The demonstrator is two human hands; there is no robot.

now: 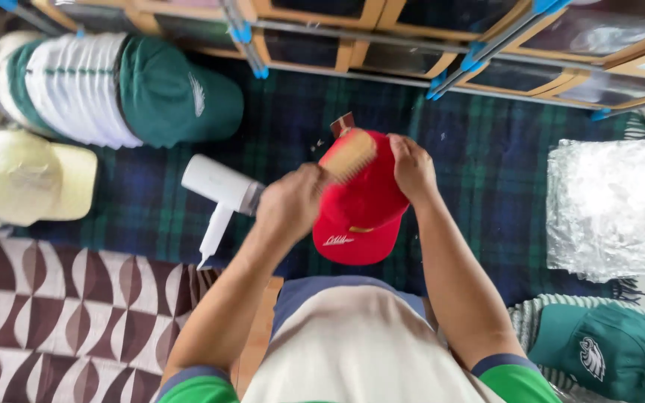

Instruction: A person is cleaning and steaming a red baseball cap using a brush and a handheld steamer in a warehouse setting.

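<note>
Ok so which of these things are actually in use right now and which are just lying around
In use:
left hand
wooden brush
red cap
right hand

Lying about:
white hair dryer
cream cap
stack of green and white caps
green cap
clear plastic bags
plaid blanket

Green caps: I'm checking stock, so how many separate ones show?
2: one green cap fronting the stacked row at upper left, one at lower right. The stacked row may hide more.
</note>
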